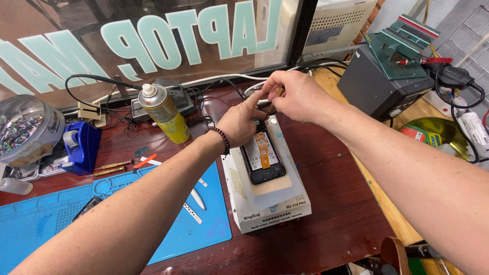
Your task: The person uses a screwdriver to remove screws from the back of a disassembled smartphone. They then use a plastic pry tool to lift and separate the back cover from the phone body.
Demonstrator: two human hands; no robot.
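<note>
An opened black phone [264,159] with an orange flex strip lies on a tan pad on top of a white box-shaped machine [265,206]. My left hand [238,122], a bead bracelet at its wrist, rests at the phone's far end with the index finger stretched up. My right hand [294,94] hovers just above that end, fingers pinched on a small brown tool [272,106] that points down at the phone's top edge. What the tool's tip touches is hidden by my fingers.
A yellow spray can [165,113] stands left of the machine. A blue work mat [196,216] holds white pry tools and a dark part. A blue tape dispenser [81,145], a round tub of metal bits [25,130], screwdrivers, cables and a dark box [379,84] surround them.
</note>
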